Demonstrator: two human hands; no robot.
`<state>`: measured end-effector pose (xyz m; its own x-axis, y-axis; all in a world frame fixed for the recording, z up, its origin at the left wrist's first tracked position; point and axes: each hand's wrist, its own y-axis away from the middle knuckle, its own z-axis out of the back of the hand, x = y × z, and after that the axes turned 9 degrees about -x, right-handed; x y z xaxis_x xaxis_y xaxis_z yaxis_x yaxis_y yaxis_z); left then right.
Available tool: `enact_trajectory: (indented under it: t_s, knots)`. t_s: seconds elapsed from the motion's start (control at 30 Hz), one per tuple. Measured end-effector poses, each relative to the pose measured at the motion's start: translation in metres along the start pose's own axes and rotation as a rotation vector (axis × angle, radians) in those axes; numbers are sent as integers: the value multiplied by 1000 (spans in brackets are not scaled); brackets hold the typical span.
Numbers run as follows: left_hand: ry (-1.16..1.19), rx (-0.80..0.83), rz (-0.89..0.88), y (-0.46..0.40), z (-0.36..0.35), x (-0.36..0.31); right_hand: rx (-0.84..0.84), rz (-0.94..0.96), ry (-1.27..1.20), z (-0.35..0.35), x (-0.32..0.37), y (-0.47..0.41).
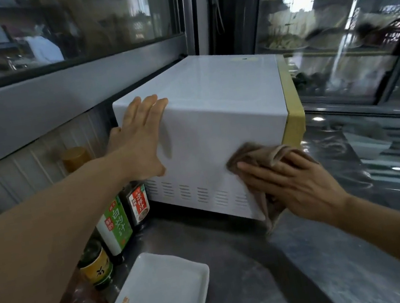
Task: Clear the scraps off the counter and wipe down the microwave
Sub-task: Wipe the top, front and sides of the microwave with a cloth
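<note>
The microwave (215, 122) is a white box that stands on the steel table (237, 263), pushed close to the wall under the window. Its long axis goes from the near left corner away toward the right, and its yellow front (292, 115) points to the right, toward the glass cabinet (333, 38). So the side with the vent slots faces the person.

The right hand (290, 184) presses a brown cloth (255, 161) flat against this near side, low and close to the front corner; the fingers are spread over the cloth and part of it hangs down to the table. The left hand (143, 144) is open, with nothing in it, and the palm lies on the upper left edge of the box, probably to keep it from sliding.

I judge that the wiping step is in hand, on the side wall. No scraps are visible on the bare part of the table. The next move probably calls for drawing the cloth across the slots toward the left, with steady pressure, while the other hand holds the box firm.

To the left stand several sauce bottles (116, 224) just beside the microwave, and a white tray (154, 302) lies nearer on the table.
</note>
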<state>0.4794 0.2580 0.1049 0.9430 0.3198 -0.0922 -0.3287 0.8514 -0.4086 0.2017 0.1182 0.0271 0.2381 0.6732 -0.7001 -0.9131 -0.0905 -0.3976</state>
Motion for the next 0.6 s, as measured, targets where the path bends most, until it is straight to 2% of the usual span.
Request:
enact_trajectory:
  t_s: [0.13, 0.3, 0.37, 0.47, 0.53, 0.6]
  knots:
    - [13, -83, -1, 2, -8, -1, -203, -162, 78, 13, -31, -11]
    - [34, -189, -12, 2, -21, -1, -413, -352, 93, -14, -5, -10]
    - [39, -203, -18, 2, -22, 0, -358, -286, 61, -29, 16, 6]
    - [40, -201, -13, 1, -22, -1, -95, -58, 31, -45, 41, 43]
    - [43, -192, -10, 1, -20, -1, 56, 9, -12, -44, 56, 56]
    - [48, -172, -3, 2, -18, -1, 89, 27, 7, -38, 58, 59]
